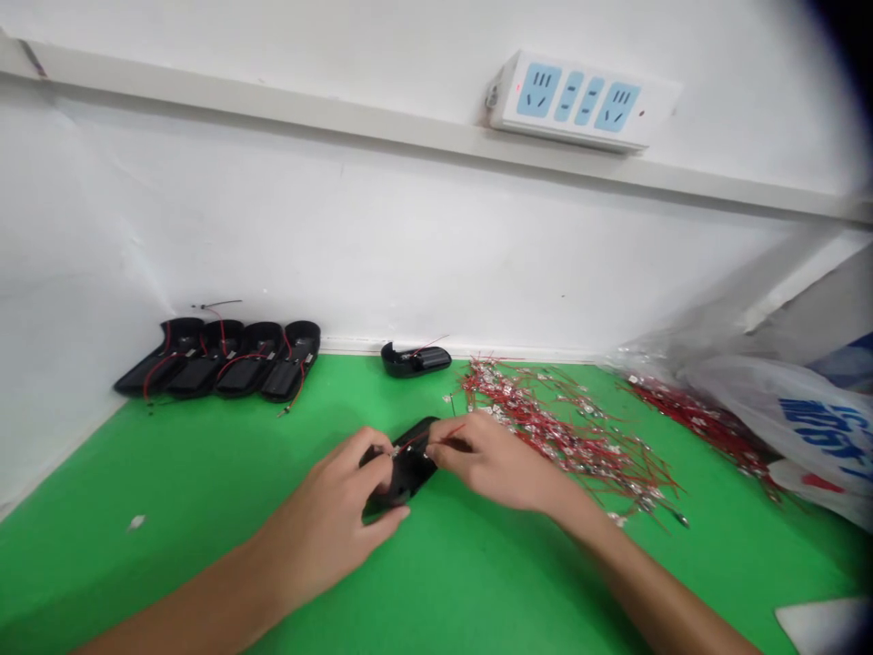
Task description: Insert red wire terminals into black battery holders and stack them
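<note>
Black casing (412, 473), red wires (538, 425), green tabletop (205, 491), blue-and-white power strip (579, 102)

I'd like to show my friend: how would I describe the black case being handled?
Start at the green table and find the left hand and right hand. The black case lies between them; unlike the row of four and the single case by the wall, only this one is being handled.

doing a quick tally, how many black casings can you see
6: four black casings in a row at left, one casing by the wall, and one held casing in the left hand, with the right hand at its edge. Others may be hidden.
</note>
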Demonstrator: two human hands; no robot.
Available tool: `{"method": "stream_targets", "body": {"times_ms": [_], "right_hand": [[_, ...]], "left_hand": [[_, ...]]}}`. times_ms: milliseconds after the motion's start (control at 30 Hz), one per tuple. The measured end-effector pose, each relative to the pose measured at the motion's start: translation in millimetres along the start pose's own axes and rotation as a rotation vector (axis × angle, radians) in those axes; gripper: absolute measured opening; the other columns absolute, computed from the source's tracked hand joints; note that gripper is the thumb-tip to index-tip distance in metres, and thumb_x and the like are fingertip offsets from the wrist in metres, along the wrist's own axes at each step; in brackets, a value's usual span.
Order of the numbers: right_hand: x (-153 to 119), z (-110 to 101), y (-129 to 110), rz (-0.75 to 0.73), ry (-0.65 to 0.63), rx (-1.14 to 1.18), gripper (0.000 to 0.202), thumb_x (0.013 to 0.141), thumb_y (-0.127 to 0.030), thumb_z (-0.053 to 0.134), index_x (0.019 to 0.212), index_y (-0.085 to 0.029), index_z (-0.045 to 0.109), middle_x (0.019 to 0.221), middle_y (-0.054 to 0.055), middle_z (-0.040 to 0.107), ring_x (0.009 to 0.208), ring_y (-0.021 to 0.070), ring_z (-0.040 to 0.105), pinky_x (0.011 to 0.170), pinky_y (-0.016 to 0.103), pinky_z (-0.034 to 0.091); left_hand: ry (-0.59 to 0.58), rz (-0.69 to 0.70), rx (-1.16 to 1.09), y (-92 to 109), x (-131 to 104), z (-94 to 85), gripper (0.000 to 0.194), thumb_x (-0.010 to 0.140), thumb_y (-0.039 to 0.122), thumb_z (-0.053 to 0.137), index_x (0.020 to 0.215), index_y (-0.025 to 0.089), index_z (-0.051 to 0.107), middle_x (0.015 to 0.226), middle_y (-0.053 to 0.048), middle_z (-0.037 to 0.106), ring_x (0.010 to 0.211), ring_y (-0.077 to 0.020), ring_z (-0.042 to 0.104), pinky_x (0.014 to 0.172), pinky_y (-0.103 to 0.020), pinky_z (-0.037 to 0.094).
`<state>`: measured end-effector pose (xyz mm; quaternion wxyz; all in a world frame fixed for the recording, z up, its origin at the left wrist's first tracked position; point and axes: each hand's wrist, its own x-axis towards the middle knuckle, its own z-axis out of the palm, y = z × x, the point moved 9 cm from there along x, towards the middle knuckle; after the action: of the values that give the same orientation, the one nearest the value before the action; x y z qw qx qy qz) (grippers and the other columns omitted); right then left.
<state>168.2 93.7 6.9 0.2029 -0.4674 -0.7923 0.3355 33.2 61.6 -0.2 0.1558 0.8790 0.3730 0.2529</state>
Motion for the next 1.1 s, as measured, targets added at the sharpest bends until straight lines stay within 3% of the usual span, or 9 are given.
{"method": "stream_targets", "body": {"times_ms": [533, 733, 1100], "right_hand": [[2, 11, 4, -0.013, 0.014, -0.115, 0.024, 0.089, -0.010, 0.049, 0.067, -0.017, 0.056, 0.060, -0.005, 0.048, 0.055, 0.0104, 0.040, 0.055, 0.026, 0.026], [0, 12, -4, -0.034, 0.065, -0.239, 0.027, 0.089, -0.007, 0.050, 0.065, -0.017, 0.054, 0.056, -0.005, 0.043, 0.052, 0.0100, 0.037, 0.055, 0.028, 0.022], [-9, 18, -12, -0.074, 0.080, -0.339, 0.025, 0.091, -0.006, 0.050, 0.070, -0.018, 0.053, 0.060, -0.003, 0.047, 0.054, 0.0117, 0.039, 0.057, 0.028, 0.022]], "left_hand": [[0.087, -0.009, -0.024, -2, -1, -4.0, 0.033, 0.080, 0.014, 0.078, 0.087, 0.023, 0.047, 0.123, -0.004, 0.057, 0.102, -0.0208, 0.066, 0.086, -0.035, 0.052], [0.135, -0.033, -0.088, -3, -1, -7.4, 0.036, 0.077, 0.016, 0.082, 0.084, 0.023, 0.048, 0.115, -0.003, 0.064, 0.102, -0.0203, 0.067, 0.086, -0.033, 0.052], [0.221, -0.036, -0.126, 0, 1, -12.3, 0.040, 0.069, 0.011, 0.087, 0.077, 0.022, 0.049, 0.116, -0.003, 0.071, 0.106, -0.0208, 0.070, 0.091, -0.033, 0.054]]}}
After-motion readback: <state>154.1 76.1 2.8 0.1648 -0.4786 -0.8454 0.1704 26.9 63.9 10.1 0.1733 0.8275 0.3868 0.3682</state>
